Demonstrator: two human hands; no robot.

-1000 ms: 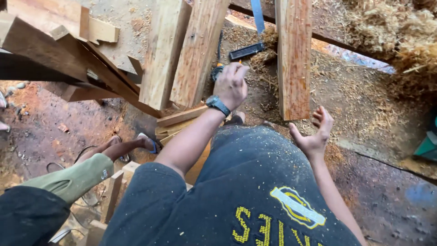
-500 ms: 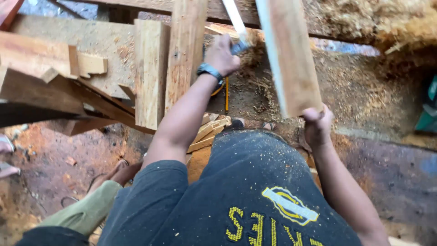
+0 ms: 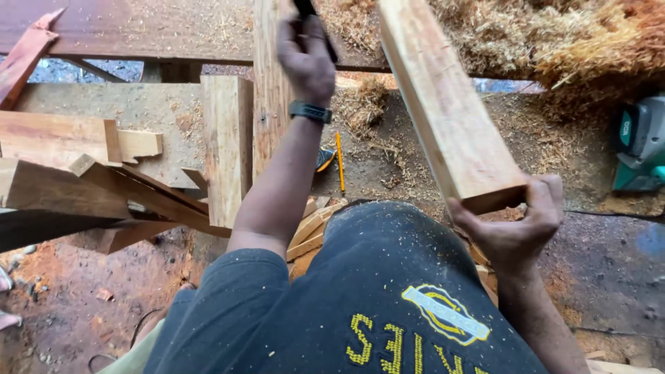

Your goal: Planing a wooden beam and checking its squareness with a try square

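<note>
My left hand (image 3: 305, 59), a dark watch on its wrist, is raised at the top centre and closed around a dark tool handle (image 3: 305, 8) that runs out of the frame. It hovers in front of an upright pale plank (image 3: 270, 104). My right hand (image 3: 516, 225) grips the near end of a thick pale timber (image 3: 443, 118), which slants up and away to the top edge. My dark, sawdust-speckled shirt fills the lower middle.
A second plank (image 3: 225, 145) stands left of the first. Offcuts and notched timbers (image 3: 69, 173) pile up at the left. A yellow pencil (image 3: 339, 163) and a partly hidden tape measure (image 3: 324, 158) lie on the sawdust. Shavings (image 3: 554, 41) heap at top right beside a green power tool (image 3: 641, 145).
My right hand took hold of the timber's near end and tilted it up. My left hand picked up the tool and rose toward the top of the view.
</note>
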